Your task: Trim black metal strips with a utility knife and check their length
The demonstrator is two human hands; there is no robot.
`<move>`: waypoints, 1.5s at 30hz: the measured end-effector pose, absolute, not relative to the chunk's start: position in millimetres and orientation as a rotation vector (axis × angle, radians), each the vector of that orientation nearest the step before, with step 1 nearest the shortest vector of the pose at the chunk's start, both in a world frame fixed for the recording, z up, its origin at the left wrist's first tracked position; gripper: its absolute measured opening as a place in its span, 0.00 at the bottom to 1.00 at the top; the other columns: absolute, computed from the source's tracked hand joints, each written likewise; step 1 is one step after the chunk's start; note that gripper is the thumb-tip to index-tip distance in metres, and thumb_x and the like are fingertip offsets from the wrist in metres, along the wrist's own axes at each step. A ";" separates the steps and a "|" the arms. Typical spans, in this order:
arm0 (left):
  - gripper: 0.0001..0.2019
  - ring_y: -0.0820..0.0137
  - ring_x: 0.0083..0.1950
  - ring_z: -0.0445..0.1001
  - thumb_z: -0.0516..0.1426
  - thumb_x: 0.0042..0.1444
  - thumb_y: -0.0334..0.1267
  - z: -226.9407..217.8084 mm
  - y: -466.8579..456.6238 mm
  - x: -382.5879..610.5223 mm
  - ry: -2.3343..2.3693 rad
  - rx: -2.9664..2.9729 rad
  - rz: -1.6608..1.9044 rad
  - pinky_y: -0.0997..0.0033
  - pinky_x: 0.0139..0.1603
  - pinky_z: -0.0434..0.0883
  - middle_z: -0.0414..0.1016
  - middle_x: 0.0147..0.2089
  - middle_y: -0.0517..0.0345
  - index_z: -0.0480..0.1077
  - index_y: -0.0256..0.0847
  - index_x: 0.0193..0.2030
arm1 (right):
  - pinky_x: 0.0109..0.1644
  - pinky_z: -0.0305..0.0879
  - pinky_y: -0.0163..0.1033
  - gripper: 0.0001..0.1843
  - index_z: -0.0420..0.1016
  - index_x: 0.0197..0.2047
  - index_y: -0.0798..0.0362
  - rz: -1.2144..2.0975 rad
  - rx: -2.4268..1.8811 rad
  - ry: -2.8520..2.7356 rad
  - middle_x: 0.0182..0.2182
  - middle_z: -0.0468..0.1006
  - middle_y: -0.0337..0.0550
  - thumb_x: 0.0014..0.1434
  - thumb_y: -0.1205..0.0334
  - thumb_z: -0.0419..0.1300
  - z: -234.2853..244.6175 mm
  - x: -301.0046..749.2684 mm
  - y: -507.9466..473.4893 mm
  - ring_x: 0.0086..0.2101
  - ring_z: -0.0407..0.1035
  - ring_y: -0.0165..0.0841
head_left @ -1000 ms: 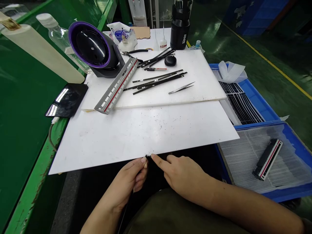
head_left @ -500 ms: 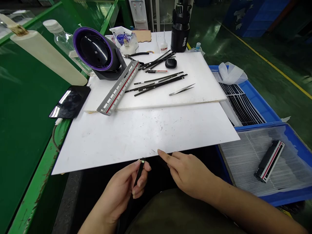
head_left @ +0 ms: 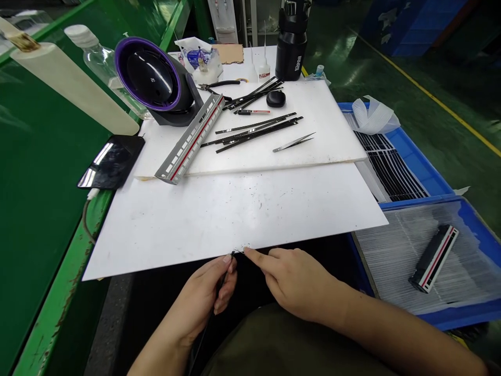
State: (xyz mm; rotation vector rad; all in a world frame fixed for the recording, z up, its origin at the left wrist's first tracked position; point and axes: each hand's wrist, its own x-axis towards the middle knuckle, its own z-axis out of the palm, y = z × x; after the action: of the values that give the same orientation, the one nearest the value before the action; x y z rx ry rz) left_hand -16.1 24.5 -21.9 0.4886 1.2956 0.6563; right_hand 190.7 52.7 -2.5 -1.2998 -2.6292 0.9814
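My left hand [head_left: 209, 292] is closed around a thin black strip [head_left: 225, 271], whose top end meets the near edge of the white board [head_left: 219, 214]. My right hand [head_left: 301, 282] is beside it, index finger stretched out and touching the strip's tip at the board edge; its other fingers are curled. Farther back, on a thicker white slab [head_left: 313, 112], lie several more black strips [head_left: 254, 130], silver tweezers [head_left: 293, 142] and a grey perforated rail with a red stripe [head_left: 191, 138].
A purple-rimmed black fan [head_left: 152, 81], a black bottle [head_left: 290, 39], glue bottles [head_left: 264, 68] and pliers [head_left: 217, 84] stand at the back. A phone [head_left: 111, 162] lies left on the green bench. Blue trays [head_left: 426, 177] at right hold black strips, ribbed sheets and a short striped piece [head_left: 434, 258].
My left hand had lowered the strip away from the board half a second ago; it has now raised the tip back to the edge, and my right index finger has returned to it.
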 end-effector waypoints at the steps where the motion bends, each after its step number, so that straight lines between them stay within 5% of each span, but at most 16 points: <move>1: 0.17 0.78 0.17 0.52 0.56 0.61 0.52 -21.8 24.4 -16.1 1.301 0.494 0.653 0.80 0.16 0.51 0.59 0.17 0.67 0.66 0.40 0.30 | 0.37 0.61 0.40 0.30 0.57 0.71 0.44 0.997 -1.290 -2.617 0.38 0.80 0.44 0.67 0.66 0.47 -2.6 190.3 52.9 0.35 0.74 0.37; 45: 0.21 0.80 0.18 0.49 0.54 0.62 0.55 -24.9 22.5 -15.0 1.359 0.553 0.640 0.80 0.16 0.48 0.54 0.19 0.69 0.62 0.41 0.28 | 0.32 0.55 0.39 0.31 0.59 0.70 0.47 0.965 -1.214 -2.730 0.32 0.79 0.44 0.65 0.67 0.47 -1.5 189.4 62.2 0.29 0.70 0.35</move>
State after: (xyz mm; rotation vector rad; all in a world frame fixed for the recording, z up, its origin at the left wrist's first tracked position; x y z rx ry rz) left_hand -15.0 22.5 -24.9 0.5534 1.3585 0.6403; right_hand 189.4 62.2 -1.5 -1.2142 -2.7303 0.9646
